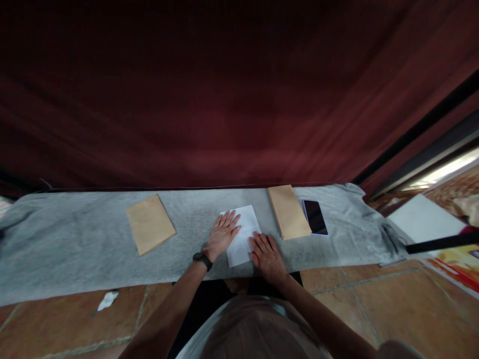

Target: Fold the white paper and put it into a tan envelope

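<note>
A white sheet of paper (243,234) lies on a grey cloth (75,249) in front of me. My left hand (222,234) rests flat on the sheet's left edge, fingers stretched out, a black watch on the wrist. My right hand (266,254) lies flat on the sheet's lower right corner, fingers spread. A brown envelope (149,223) sits on the cloth to the left of my hands. A second brown envelope (288,211) lies to the right, close to the paper.
A dark phone (315,217) lies just right of the second envelope. A dark red curtain (224,99) hangs behind the cloth. A scrap of white paper (108,299) sits on the tiled floor (374,299). A white board (424,219) lies at far right.
</note>
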`<state>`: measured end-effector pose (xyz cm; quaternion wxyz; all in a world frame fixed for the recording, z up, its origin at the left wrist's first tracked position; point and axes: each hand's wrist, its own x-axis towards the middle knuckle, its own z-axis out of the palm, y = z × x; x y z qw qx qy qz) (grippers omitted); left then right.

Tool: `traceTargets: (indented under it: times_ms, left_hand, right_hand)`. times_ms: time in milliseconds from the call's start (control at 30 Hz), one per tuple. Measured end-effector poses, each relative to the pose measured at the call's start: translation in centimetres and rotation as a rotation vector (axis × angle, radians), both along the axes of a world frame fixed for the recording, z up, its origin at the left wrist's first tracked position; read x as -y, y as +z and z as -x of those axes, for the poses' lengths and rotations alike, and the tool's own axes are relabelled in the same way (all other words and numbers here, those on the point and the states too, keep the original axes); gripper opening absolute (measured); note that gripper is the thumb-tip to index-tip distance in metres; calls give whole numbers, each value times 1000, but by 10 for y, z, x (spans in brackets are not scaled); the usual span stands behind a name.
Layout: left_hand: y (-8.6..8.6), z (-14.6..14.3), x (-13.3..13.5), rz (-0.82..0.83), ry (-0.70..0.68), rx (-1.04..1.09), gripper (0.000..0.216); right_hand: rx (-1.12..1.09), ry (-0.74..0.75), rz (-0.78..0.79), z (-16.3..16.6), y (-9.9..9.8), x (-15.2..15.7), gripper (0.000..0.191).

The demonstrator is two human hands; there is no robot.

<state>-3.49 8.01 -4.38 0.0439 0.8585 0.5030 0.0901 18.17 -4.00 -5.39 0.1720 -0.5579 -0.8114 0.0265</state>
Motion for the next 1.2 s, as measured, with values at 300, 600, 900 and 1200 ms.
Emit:
traceTargets:
  times_ms: [300, 600, 900, 1200]
  left_hand:
    - [-3, 2, 46, -46, -122, 11, 55]
    - [-9, 35, 105, -149, -228, -20, 60]
    - [-8, 6, 110, -68, -128, -169, 59]
    - [20, -11, 108, 56, -32, -244, 56]
  right_hand:
    - [-19, -31, 9, 1, 2, 1, 50]
    - [-36, 16, 1, -28, 0, 17, 54]
    - [30, 62, 10, -29, 7, 7, 53]
    - [90, 128, 29, -34, 16, -1, 52]
